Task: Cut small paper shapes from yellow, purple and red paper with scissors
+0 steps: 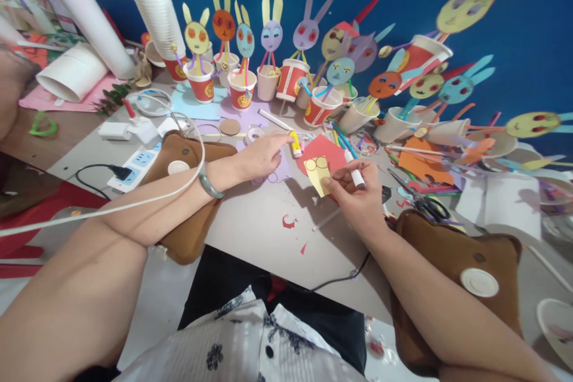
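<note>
My right hand (364,200) pinches a small piece of yellow paper (317,176) with two circles drawn side by side on it. A white marker (355,172) is also held in its fingers, dark end downward. My left hand (264,158) stretches out over the table, fingers apart. Its index fingertip is at a small yellow tube (295,144); whether they touch, I cannot tell. Beneath the yellow paper lies a sheet of red paper (329,149). Purple paper (280,173) with drawn circles is partly hidden under my left hand.
Paper cups (242,88) with rabbit-faced paper figures line the blue wall. Black-handled scissors (425,206) lie at right. Brown cushions (456,274) sit under both forearms. A power strip (136,167) and a white cable (134,208) are at left. Red scraps (289,222) dot the table.
</note>
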Demonstrator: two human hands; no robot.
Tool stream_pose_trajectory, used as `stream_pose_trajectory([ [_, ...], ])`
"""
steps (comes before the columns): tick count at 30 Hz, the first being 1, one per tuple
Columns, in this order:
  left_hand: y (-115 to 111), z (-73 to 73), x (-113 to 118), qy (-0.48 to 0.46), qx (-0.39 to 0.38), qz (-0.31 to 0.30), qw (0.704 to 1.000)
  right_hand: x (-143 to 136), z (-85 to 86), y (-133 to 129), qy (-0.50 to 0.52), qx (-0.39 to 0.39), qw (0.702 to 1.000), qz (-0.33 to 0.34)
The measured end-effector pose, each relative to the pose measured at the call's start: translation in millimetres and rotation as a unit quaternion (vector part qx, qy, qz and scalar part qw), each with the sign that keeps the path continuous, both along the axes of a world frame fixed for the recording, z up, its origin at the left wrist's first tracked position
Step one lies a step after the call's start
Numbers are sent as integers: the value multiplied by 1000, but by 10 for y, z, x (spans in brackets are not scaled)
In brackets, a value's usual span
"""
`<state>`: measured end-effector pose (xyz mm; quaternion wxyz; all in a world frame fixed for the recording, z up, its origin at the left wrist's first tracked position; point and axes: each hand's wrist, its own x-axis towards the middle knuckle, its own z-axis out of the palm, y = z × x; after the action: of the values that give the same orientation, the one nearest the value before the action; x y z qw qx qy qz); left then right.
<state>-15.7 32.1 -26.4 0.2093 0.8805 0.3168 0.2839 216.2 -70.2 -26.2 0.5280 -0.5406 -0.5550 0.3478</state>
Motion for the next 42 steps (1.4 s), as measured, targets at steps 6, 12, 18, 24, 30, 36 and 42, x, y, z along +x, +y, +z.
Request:
stream_pose_trajectory([
  [6, -148, 154, 52, -80, -110, -18, 991, -18, 0, -11, 23, 10, 1000, 7],
  [12, -305, 208, 142, -132, -299, -78, 942, -62, 13, -37, 38, 9, 999, 25],
  [18, -376, 265, 155, -115, -433, -92, 889, -94, 10, -50, 43, 7, 998, 35],
  [24, -384, 304, 155, -128, -456, -69, 878, -98, -3, -49, 35, -5, 999, 35],
  [30, -418, 412, 175, -134, -512, -54, 847, -108, 0, -68, 50, -13, 997, 50],
  [36, -425, 399, 193, -148, -529, -43, 834, -126, 28, -81, 50, -27, 996, 63],
  [42, -410, 353, 204, -144, -546, -84, 821, -143, 42, -84, 52, -39, 995, 79],
])
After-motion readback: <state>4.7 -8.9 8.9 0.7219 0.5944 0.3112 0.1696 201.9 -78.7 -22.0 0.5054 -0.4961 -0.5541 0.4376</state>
